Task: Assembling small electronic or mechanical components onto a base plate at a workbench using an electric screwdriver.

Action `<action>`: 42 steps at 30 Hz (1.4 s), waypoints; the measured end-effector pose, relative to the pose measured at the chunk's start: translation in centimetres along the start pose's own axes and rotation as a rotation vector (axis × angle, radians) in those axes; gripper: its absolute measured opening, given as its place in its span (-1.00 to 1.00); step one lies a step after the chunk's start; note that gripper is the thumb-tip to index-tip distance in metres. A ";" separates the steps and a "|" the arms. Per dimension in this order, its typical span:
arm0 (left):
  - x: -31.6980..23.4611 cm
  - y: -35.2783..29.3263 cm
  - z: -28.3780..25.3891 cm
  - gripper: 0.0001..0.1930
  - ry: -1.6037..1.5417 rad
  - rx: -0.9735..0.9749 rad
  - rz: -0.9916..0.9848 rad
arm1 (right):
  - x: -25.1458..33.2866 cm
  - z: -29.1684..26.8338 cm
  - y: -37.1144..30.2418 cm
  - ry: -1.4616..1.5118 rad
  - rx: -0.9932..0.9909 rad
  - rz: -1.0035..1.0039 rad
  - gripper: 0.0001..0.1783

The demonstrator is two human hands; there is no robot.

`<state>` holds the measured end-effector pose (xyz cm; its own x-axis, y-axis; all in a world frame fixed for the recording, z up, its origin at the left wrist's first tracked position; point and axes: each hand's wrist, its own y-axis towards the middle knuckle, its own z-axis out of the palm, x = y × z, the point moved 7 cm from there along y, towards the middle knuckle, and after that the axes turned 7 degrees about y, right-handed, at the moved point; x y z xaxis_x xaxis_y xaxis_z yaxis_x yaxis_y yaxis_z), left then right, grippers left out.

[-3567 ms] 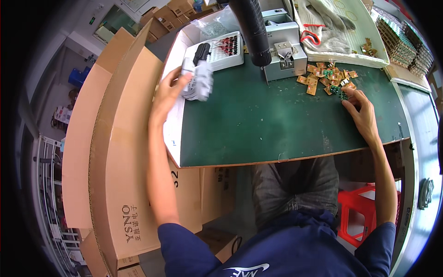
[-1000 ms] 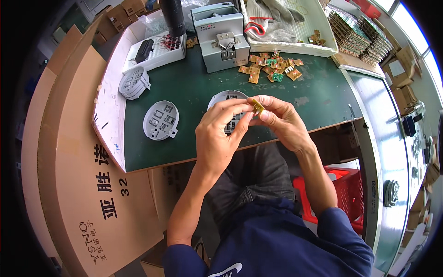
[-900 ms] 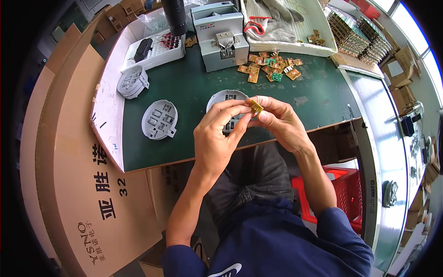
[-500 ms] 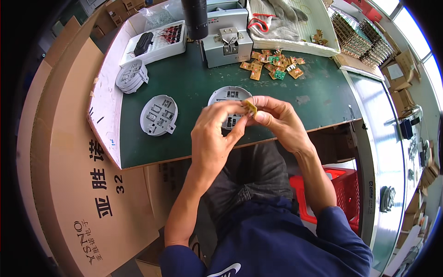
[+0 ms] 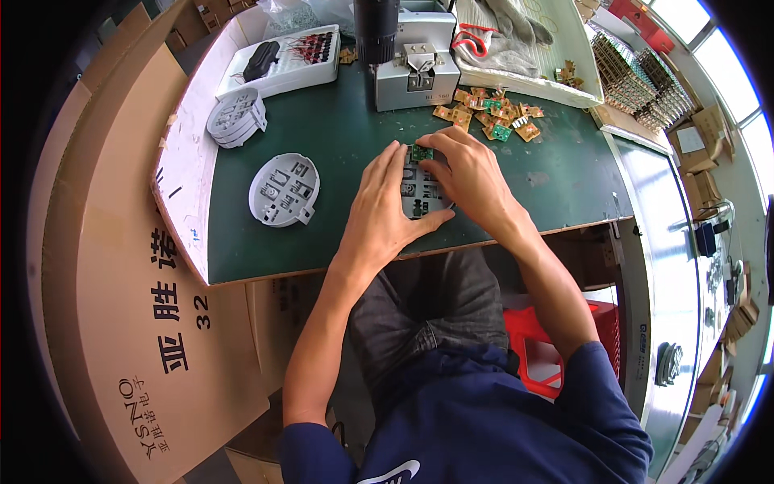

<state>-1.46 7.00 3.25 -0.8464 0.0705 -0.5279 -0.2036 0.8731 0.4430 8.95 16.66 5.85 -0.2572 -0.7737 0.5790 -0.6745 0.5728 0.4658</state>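
On the green tabletop in front of me, a round light-grey plastic tray with shaped slots (image 5: pixel 420 190) lies partly covered by my hands. My left hand (image 5: pixel 375 202) steadies it, the fingers along its left side and the thumb along its near edge. At the tray's far edge, my right hand (image 5: pixel 472 173) pinches a small green circuit board (image 5: pixel 421 153) between thumb and fingers. Whether the board rests in a slot is hard to see. A second tray of the same kind (image 5: pixel 284 190) lies flat to the left.
Stacked grey trays (image 5: pixel 236 118) stand at the left wall. A white foam box (image 5: pixel 302 71) holds wired parts. Beyond my hands are a grey metal machine (image 5: pixel 418 85), a black cylinder (image 5: pixel 376 31) and a heap of small circuit boards (image 5: pixel 488 113). Gloves (image 5: pixel 504 44) lie in a pale tray.
Both hands have come down to the tray from above it. The small board, held up between both hands before, is now only in the right hand. The view has shifted slightly.
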 end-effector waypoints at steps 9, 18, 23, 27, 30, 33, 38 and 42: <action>0.1 -0.3 0.0 -0.03 0.015 -0.041 -0.017 | 0.6 -0.1 -0.2 -0.040 0.062 0.011 -0.69; 0.0 -0.5 0.1 -0.07 0.045 -0.034 -0.005 | 0.6 -0.8 -0.8 -0.206 0.161 -0.215 -0.60; 0.2 -0.5 0.6 -0.06 0.039 -0.034 0.001 | 2.0 -4.8 7.8 0.305 -0.139 -0.189 -0.50; 0.1 -0.6 0.4 -0.08 0.024 -0.017 -0.011 | 5.3 -5.1 16.6 0.916 -0.280 -0.246 -0.52; 0.1 -0.4 0.4 -0.08 0.008 -0.004 -0.021 | 6.3 -4.6 19.1 1.032 -0.048 -0.087 -0.31; 0.3 -0.4 0.3 -0.07 -0.003 0.007 -0.035 | 8.4 -4.7 19.2 1.042 0.135 -0.171 -0.33; 0.6 -0.3 0.3 -0.06 -0.001 0.020 -0.047 | 7.0 -5.8 15.8 1.204 -0.055 0.070 -0.45; 0.4 -0.3 0.2 -0.06 -0.009 0.030 -0.057 | 3.0 -7.4 17.4 0.989 -0.240 -0.065 -0.70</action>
<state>-1.59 6.87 2.75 -0.8297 0.0247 -0.5577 -0.2362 0.8897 0.3908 1.58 26.28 20.67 0.5355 -0.2973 0.7904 -0.4820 0.6609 0.5752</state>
